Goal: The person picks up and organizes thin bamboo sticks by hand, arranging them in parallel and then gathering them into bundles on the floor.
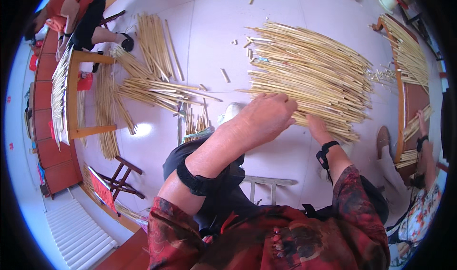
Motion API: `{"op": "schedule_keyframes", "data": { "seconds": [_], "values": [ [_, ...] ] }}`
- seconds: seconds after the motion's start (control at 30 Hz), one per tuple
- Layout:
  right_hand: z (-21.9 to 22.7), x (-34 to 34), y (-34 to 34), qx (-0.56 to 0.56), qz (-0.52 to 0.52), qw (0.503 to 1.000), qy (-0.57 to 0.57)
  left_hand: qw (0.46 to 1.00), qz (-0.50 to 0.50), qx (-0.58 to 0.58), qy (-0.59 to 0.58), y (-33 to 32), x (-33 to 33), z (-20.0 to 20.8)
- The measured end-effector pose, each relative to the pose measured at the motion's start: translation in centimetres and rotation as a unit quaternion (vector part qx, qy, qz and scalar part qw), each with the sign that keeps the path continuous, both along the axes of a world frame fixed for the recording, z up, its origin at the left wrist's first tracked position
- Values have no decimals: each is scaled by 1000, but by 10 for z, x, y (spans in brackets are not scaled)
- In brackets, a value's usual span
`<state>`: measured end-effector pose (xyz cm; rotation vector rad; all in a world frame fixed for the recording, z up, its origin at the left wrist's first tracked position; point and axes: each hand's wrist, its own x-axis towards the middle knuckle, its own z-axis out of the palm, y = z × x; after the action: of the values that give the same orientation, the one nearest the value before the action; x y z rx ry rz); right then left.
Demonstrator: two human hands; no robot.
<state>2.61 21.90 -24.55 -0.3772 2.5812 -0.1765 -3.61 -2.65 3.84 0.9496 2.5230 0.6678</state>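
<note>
A broad heap of long, thin, straw-coloured stalks (309, 65) lies on the tiled floor in front of me. My left hand (269, 115) is over the heap's near left end with its fingers curled closed. Whatever it may hold is hidden under the palm. At the heap's near edge, my right hand (318, 127) is closed on stalks, its fingertips partly hidden among them. Both wrists wear black bands.
Left of me, more stalks (152, 46) lie on the floor beside an upturned wooden table (74, 94). A folding stool (121, 177) stands lower left. One person (71, 18) bends at upper left; another person's hand (422, 122) handles stalks by a bench (409, 98) at right.
</note>
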Motion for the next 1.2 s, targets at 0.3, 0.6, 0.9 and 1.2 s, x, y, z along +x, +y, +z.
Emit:
{"op": "schedule_keyframes", "data": {
  "seconds": [0.3,0.6,0.9,1.2],
  "values": [
    [-8,6,23,60,-88,993,59,974,173,122,-83,-76,17,104],
    [-7,14,11,117,-54,978,166,868,475,42,-140,-235,140,50],
    [54,-23,27,102,-43,993,44,828,494,-155,-214,-308,323,-147],
    [121,3,31,-84,32,995,36,962,38,-263,-64,-212,410,-309]
  ]
}}
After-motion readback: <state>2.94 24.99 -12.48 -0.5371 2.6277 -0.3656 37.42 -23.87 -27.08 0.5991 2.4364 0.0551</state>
